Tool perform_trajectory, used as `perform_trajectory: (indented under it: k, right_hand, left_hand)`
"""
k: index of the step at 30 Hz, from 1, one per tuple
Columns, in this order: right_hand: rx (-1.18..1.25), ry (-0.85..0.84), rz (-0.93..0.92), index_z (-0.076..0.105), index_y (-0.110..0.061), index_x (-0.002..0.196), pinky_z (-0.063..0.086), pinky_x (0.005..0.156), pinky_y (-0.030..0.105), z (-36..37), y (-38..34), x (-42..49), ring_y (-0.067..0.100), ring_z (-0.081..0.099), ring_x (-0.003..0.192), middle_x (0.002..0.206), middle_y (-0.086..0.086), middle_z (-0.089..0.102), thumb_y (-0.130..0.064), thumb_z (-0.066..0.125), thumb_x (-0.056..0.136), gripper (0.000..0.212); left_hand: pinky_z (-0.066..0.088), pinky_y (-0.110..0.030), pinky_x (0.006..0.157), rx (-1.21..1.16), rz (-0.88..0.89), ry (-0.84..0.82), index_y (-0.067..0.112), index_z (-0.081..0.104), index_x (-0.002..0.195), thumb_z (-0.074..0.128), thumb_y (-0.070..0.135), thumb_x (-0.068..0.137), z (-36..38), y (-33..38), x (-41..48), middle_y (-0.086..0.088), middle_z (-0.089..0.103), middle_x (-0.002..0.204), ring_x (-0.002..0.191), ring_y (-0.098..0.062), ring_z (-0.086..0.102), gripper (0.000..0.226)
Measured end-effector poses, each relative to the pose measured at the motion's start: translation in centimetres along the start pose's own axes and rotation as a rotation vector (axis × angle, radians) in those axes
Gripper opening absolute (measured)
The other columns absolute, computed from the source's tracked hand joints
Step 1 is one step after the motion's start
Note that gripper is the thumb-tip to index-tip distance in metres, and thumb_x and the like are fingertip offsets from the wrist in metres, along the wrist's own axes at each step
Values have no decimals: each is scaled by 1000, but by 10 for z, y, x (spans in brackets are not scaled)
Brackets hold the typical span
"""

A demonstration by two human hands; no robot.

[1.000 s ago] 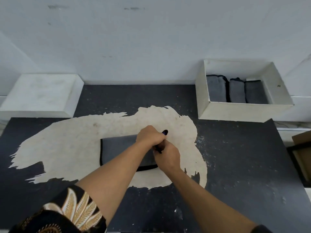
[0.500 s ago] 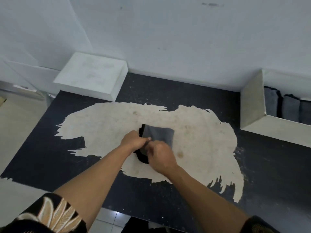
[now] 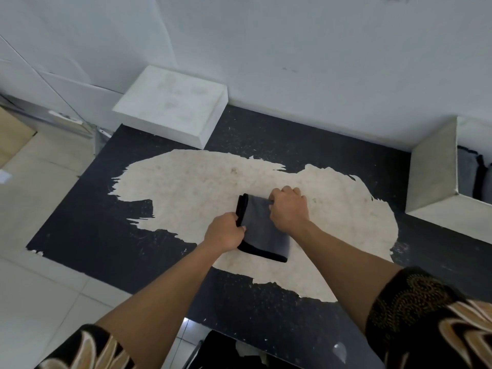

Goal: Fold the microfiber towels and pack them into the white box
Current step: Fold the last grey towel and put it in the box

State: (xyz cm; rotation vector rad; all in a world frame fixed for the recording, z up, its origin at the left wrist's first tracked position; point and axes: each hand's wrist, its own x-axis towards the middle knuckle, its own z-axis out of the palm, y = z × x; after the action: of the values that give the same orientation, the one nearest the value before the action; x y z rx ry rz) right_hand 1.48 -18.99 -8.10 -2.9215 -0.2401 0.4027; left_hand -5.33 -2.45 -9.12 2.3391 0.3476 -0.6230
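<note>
A grey microfiber towel [image 3: 262, 229] with black edging lies folded into a small rectangle on the worn pale patch of the black table [image 3: 332, 134]. My left hand [image 3: 225, 233] grips its left edge, fingers curled round the black hem. My right hand [image 3: 288, 209] grips the towel's far right corner, knuckles up. The white box [image 3: 432, 179] stands at the right edge of view, open on top, with folded grey towels [image 3: 466, 174] standing inside it; most of the box is cut off.
A closed white box [image 3: 173, 103] sits at the table's back left against the white wall. Pale floor tiles [image 3: 40, 195] lie left of the table. The table's near edge runs below my forearms.
The towel has been folded from a wide strip into a small rectangle. My hands have moved apart to its two sides. My head has turned left, pushing the white box to the right edge.
</note>
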Motion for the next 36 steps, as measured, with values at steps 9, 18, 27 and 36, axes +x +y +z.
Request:
perform_trajectory:
  k: [9, 18, 27, 36]
  right_hand:
    - [135, 271, 20, 45, -14, 135, 40, 98, 43, 9, -7, -23, 32, 38, 127, 144, 13, 38, -27, 60, 92, 47]
    - [3, -30, -37, -13, -17, 155, -2, 119, 59, 71, 11, -81, 22, -28, 146, 162, 3, -22, -42, 15, 102, 65]
    - [-67, -13, -41, -13, -13, 155, -11, 116, 60, 57, 17, -77, 29, -24, 147, 161, 9, -22, -59, 14, 97, 78]
    - [149, 131, 271, 25, -12, 149, 32, 108, 48, 41, 7, -88, 34, 32, 135, 153, 14, 29, -51, 49, 92, 74]
  left_hand:
    - [41, -31, 68, 457, -130, 234, 16, 52, 104, 56, 43, 91, -1, 10, -16, -4, 59, 104, 91, -23, 56, 30]
    - [-3, -48, 122, 793, 482, 90, 18, -7, 157, 29, 39, 104, 38, 11, -2, -11, -17, 163, 149, -28, -19, 66]
    - [-8, -48, 121, 794, 363, 187, 11, -20, 152, 0, 68, 92, 31, -11, -1, -13, -27, 159, 146, -29, -27, 85]
    - [29, -45, 112, 768, 489, 283, 11, 42, 143, 58, 28, 91, 17, 21, 4, -17, 31, 153, 136, -37, 32, 57]
